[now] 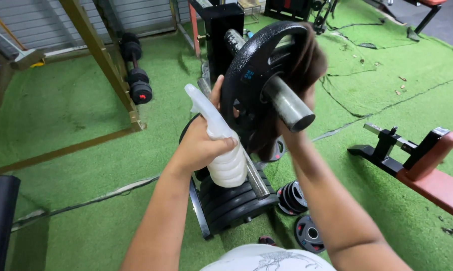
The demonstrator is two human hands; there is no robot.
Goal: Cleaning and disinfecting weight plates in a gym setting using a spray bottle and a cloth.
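A red padded bench stands right, dumbbells by a wooden frame left.

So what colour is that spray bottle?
White. The spray bottle in the left hand shows best in the head view.

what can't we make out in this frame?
Head view:
- Right hand: mostly hidden behind the weight plate and dark cloth, blurred.
- White spray bottle: its middle covered by the left hand.
- Red bench: cut by the right edge.
- Both arms: cut by the bottom edge.

Weight plate on bar, spray bottle left, bench right.
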